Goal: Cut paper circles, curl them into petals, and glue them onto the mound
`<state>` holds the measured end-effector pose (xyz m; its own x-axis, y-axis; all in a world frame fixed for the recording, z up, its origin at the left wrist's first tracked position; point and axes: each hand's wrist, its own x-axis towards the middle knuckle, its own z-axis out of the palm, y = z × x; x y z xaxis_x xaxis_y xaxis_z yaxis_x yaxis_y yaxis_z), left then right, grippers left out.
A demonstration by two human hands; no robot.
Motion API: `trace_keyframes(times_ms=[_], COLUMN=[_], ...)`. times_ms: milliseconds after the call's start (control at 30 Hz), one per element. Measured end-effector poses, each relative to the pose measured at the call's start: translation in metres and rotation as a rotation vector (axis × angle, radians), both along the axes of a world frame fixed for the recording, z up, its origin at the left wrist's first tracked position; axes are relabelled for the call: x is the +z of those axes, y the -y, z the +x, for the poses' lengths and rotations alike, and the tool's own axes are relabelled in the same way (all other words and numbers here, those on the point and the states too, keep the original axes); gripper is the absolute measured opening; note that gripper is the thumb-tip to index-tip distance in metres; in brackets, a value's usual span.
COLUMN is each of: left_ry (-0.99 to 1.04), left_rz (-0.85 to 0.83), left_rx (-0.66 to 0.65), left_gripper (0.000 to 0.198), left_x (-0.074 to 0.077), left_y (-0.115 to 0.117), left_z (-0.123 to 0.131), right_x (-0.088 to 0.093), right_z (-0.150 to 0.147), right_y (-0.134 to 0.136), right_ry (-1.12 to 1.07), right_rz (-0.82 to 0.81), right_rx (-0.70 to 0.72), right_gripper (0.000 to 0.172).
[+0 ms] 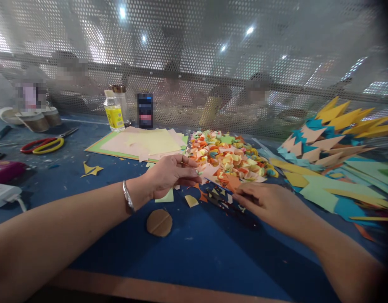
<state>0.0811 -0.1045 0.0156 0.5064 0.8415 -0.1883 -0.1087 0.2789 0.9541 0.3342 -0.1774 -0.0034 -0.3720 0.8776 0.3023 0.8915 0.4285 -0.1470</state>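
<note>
My left hand, with a silver bangle on its wrist, is closed, thumb and fingers pinching a small pale piece of paper beside the heap. My right hand is closed around a thin blue tool that points toward the left fingertips; its kind is unclear. Just behind both hands lies a heap of small curled paper pieces in orange, pink, yellow and green. Dark shapes and paper scraps lie below the blue tool. A round cardboard disc rests on the blue table in front of my left hand.
Coloured paper sheets are stacked behind my left hand. Scissors lie at left, near a white plug. A bottle and a phone stand at the back. Folded paper spikes and cut paper occupy the right.
</note>
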Motion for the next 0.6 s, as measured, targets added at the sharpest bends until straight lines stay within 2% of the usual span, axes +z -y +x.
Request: trace_keyframes(times_ms=[167,267,433,600], left_ry=[-0.024,-0.017,-0.054,-0.053], left_rz=[0.029,0.067,0.140,0.189], left_rx=[-0.012,-0.020,-0.023,-0.052], left_gripper=[0.021,0.020,0.016,0.020], left_x=[-0.004,-0.007,-0.008,-0.009], left_y=[-0.002,-0.001,0.005,0.011], left_z=[0.000,0.001,0.004,0.009], right_x=[0.001,0.004,0.011,0.022], right_z=[0.002,-0.003,-0.026,-0.051], right_y=[0.000,0.001,0.002,-0.001], right_ry=[0.102,0.090,-0.108,-0.148], right_rz=[-0.031,0.001,0.013,0.030], right_rx=[-0.117,-0.151,-0.048,0.027], right_gripper=[0.033,0.033,0.023,0.016])
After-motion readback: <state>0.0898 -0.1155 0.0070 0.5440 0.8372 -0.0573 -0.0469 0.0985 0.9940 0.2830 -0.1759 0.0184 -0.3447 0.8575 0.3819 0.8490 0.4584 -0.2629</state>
